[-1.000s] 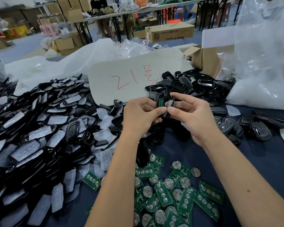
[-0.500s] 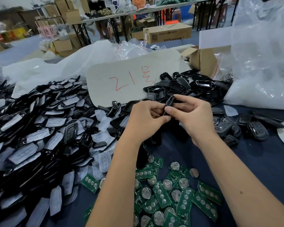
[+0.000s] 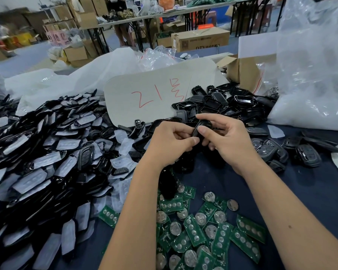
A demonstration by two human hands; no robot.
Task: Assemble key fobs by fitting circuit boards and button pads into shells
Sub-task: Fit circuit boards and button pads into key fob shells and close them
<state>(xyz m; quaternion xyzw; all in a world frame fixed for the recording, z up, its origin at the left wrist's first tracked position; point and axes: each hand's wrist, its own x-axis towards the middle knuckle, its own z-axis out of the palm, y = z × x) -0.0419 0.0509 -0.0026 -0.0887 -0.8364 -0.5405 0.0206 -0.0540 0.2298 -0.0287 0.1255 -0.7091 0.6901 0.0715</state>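
Note:
Both hands meet over the table's middle around one black key fob shell (image 3: 201, 126). My left hand (image 3: 170, 143) curls its fingers on the shell's left side, thumb tip against it. My right hand (image 3: 225, 139) pinches the shell from the right, thumb on its near face and fingers over the top. The inside of the shell is hidden by the fingers. Green circuit boards (image 3: 195, 227) with round batteries lie scattered in front of me. A large heap of black shells and translucent button pads (image 3: 47, 156) fills the left side.
More black shell halves (image 3: 222, 106) are piled behind my hands. Several assembled fobs (image 3: 306, 154) lie at the right on the dark blue table (image 3: 310, 191). A white card with red writing (image 3: 154, 94), plastic bags (image 3: 316, 78) and a cardboard box (image 3: 244, 69) stand at the back.
The green board seen between my fingers a second ago is no longer visible. My hands have closed in around the black shell and stay in the same spot.

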